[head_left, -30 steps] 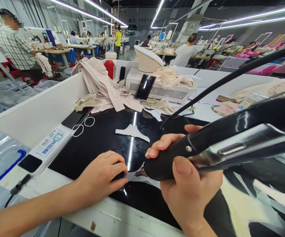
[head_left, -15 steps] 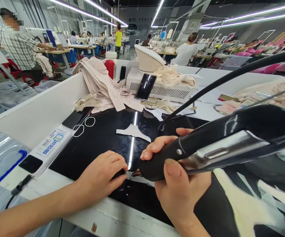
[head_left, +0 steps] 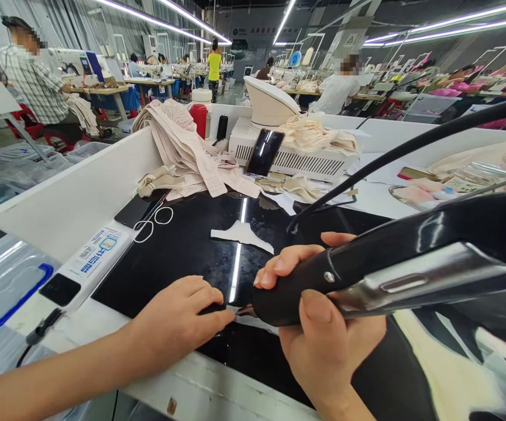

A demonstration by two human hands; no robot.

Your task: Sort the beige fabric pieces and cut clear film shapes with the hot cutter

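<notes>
My right hand (head_left: 323, 316) is wrapped around the dark grip of a black handheld tool with a metal lever (head_left: 393, 275); its kind is not clear. The tool's small copper-coloured tip points left, over a white fabric piece (head_left: 259, 323) lying on the glossy black board (head_left: 178, 257). My left hand (head_left: 191, 316) is closed low over the board, thumb and forefinger at the left end of that piece, just beside the tip. A dark patch shows between these fingers; I cannot tell what it is. Farther back lies another white cut piece (head_left: 241, 235), flat and untouched.
Pale fabric strips (head_left: 195, 152) are heaped at the back beside a red thread cone (head_left: 199, 120). A phone (head_left: 265, 152) leans on a white vented box (head_left: 309, 161). White elastic loops (head_left: 164, 216) lie at the left. A thick black cable (head_left: 393, 155) crosses the right side. People work behind.
My left thumb has stretched slightly to the right, toward the tool's tip. The whole view has shifted a little; my right hand keeps its grip on the tool.
</notes>
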